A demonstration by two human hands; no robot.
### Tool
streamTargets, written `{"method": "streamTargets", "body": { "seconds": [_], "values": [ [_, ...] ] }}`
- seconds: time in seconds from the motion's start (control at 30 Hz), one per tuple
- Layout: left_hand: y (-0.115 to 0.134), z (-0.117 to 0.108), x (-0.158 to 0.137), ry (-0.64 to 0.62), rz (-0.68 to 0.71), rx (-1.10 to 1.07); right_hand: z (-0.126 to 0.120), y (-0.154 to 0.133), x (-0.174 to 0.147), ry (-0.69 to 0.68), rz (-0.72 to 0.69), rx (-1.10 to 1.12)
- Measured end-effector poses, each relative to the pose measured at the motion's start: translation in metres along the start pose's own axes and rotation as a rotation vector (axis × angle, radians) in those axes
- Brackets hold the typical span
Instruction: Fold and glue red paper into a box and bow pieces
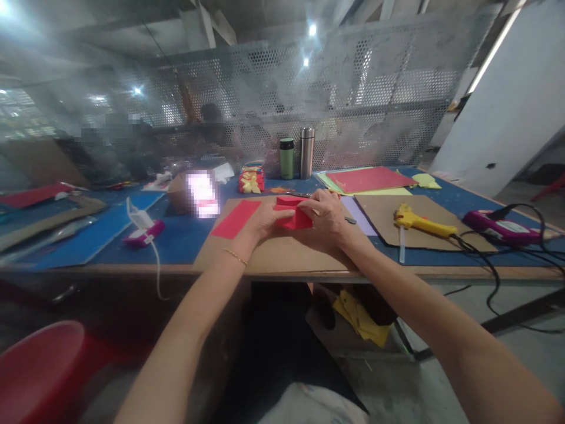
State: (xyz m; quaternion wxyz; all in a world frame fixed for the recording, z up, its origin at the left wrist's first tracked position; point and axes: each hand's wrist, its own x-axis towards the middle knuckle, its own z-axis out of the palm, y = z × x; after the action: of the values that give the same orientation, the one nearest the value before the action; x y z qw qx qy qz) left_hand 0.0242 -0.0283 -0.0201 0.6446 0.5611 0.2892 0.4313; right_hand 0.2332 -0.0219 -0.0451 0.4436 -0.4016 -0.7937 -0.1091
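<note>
Between my two hands is a small folded piece of red paper (296, 219), shaped like an open box with raised sides. My left hand (266, 221) grips its left side, thumb along the near edge. On the other side my right hand (325, 213) pinches the right wall with bent fingers. Beneath both hands lies a brown cardboard sheet (273, 256). A flat red paper strip (236, 218) rests on that sheet, left of my left hand. Just right of my right hand the rounded metal end of a tool (350, 220) shows; the rest is hidden.
A yellow glue gun (421, 222) lies on a second cardboard sheet at right, its cord near a purple power strip (503, 228). Behind stand a green tumbler (286, 160), a steel flask (306, 154) and red paper sheets (371, 179). A lit, blurred phone screen (203, 194) leans at left.
</note>
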Motion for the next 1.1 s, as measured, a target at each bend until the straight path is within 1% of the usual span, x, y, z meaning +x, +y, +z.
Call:
{"method": "streamTargets", "body": {
  "seconds": [0.1,0.2,0.3,0.37,0.43,0.5,0.53,0.57,0.6,0.7,0.77,0.83,0.9,1.1],
  "values": [
    [-0.001,-0.001,-0.001,0.028,-0.007,-0.002,0.000,-0.004,-0.001,-0.001,-0.061,-0.053],
    [-0.003,-0.003,-0.001,0.075,-0.038,0.028,-0.001,-0.011,-0.002,-0.016,-0.088,-0.081],
    [-0.004,-0.005,0.001,0.172,-0.020,0.061,-0.001,-0.016,-0.001,-0.013,-0.106,-0.085],
    [-0.004,-0.006,0.003,0.235,0.007,0.048,-0.002,-0.015,0.000,0.021,-0.092,-0.040],
    [-0.002,-0.006,0.004,0.284,0.021,0.013,-0.003,-0.011,0.003,0.111,-0.018,0.053],
    [0.001,-0.006,0.005,0.310,0.029,-0.027,-0.005,-0.005,0.005,0.211,0.107,0.177],
    [0.002,-0.006,0.004,0.313,0.035,-0.045,-0.006,-0.003,0.006,0.237,0.176,0.251],
    [0.003,-0.006,0.004,0.307,0.044,-0.059,-0.007,-0.001,0.007,0.231,0.244,0.333],
    [0.004,-0.007,0.004,0.288,0.056,-0.065,-0.008,-0.001,0.007,0.192,0.308,0.418],
    [0.003,-0.010,0.002,0.215,0.114,-0.039,-0.011,-0.009,0.006,-0.020,0.455,0.645],
    [0.002,-0.013,0.003,0.200,0.144,-0.017,-0.012,-0.016,0.006,-0.157,0.503,0.755],
    [0.001,-0.015,0.004,0.226,0.152,-0.008,-0.013,-0.021,0.005,-0.253,0.515,0.845],
    [0.000,-0.016,0.006,0.243,0.152,-0.001,-0.014,-0.024,0.005,-0.299,0.523,0.914],
    [-0.003,-0.016,0.010,0.263,0.139,0.000,-0.011,-0.023,0.005,-0.287,0.568,1.008]
  ]
}}
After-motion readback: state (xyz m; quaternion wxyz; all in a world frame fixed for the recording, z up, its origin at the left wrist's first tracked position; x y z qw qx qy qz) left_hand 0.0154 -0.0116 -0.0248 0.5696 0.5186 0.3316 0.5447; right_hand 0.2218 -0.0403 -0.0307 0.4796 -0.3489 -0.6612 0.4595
